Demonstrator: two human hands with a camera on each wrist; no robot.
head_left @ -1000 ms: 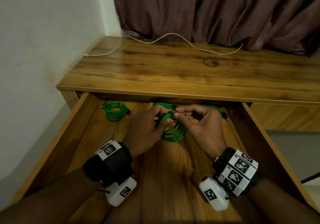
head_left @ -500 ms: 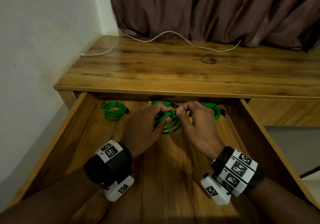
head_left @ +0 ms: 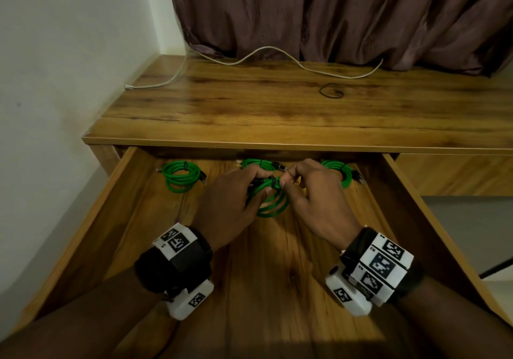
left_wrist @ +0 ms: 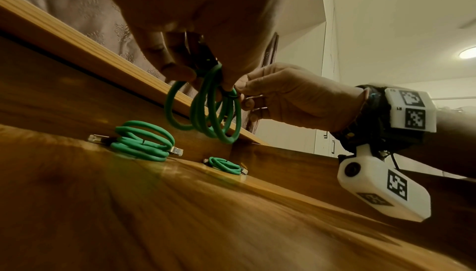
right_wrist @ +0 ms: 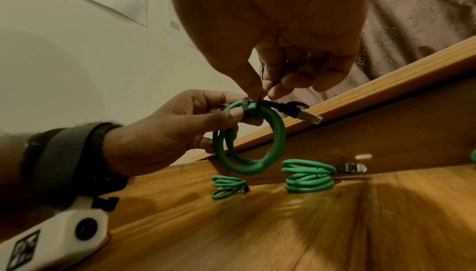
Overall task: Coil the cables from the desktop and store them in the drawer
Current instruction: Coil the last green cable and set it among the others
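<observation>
Lying at the drawer's (head_left: 130,192) far left is a tied green coil (head_left: 181,177); next, the left hand (head_left: 230,200) grips the green cable coil (head_left: 273,204) above the drawer floor, the right hand (head_left: 313,200) pinches its black tie (right_wrist: 246,105), and another coil (head_left: 342,174) lies far right

A coiled green ethernet cable (head_left: 273,202) bound by a black tie hangs upright in the air above the floor of the open wooden drawer (head_left: 266,261), one metal-tipped plug sticking out at its top. Three more coiled green cables lie flat along the drawer's back: left (head_left: 181,175), middle (head_left: 256,163), right (head_left: 342,174).
</observation>
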